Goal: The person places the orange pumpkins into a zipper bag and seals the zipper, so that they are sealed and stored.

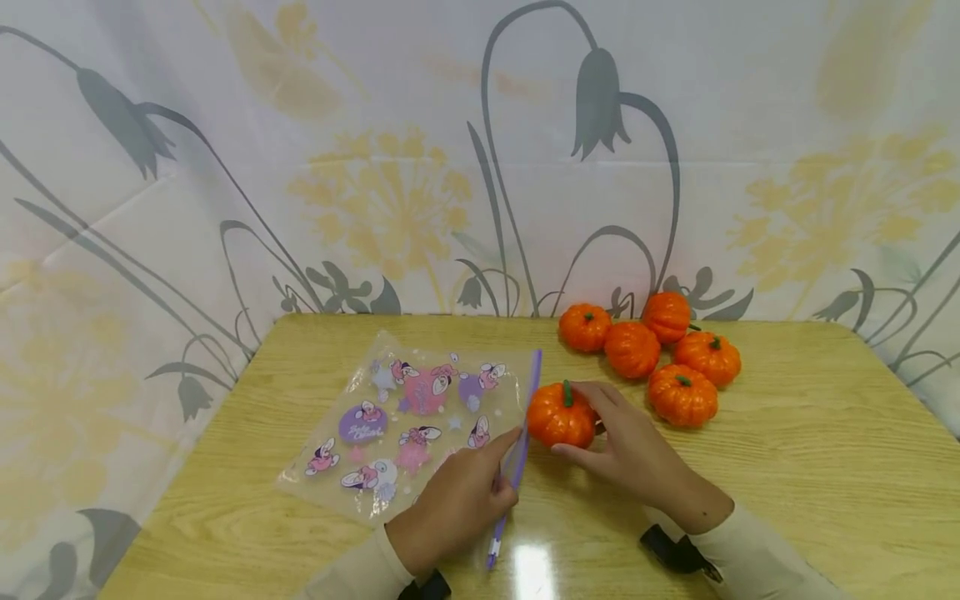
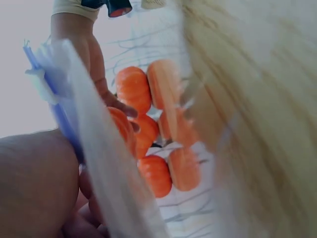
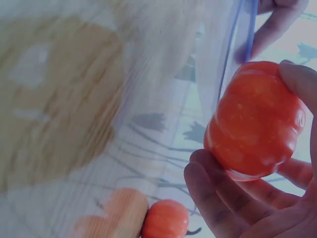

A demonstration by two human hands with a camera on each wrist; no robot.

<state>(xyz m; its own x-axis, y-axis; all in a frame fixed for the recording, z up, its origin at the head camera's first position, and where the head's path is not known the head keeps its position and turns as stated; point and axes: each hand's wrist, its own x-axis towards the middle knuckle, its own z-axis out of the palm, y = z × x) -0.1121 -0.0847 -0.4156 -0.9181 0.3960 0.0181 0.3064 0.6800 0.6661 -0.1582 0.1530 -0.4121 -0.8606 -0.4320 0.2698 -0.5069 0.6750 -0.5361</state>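
A clear plastic zip bag (image 1: 438, 429), printed with pink and purple cartoon figures, lies on the table with its purple zip edge (image 1: 534, 375) facing right. My left hand (image 1: 465, 496) grips the bag at this edge, near the front end. In my right hand (image 1: 630, 446) is a small orange toy pumpkin (image 1: 558, 419) with a green stem, right at the bag's mouth. The right wrist view shows the thumb and fingers around this pumpkin (image 3: 257, 121), beside the zip strip. From the left wrist, the bag's film (image 2: 106, 144) partly hides the pumpkin and the left fingers.
Several more orange pumpkins (image 1: 684, 394) stand in a cluster on the wooden table (image 1: 810, 467), behind and right of my right hand. A floral cloth (image 1: 420, 150) hangs behind the table's back edge. A white slider (image 1: 493, 548) sits at the zip's near end.
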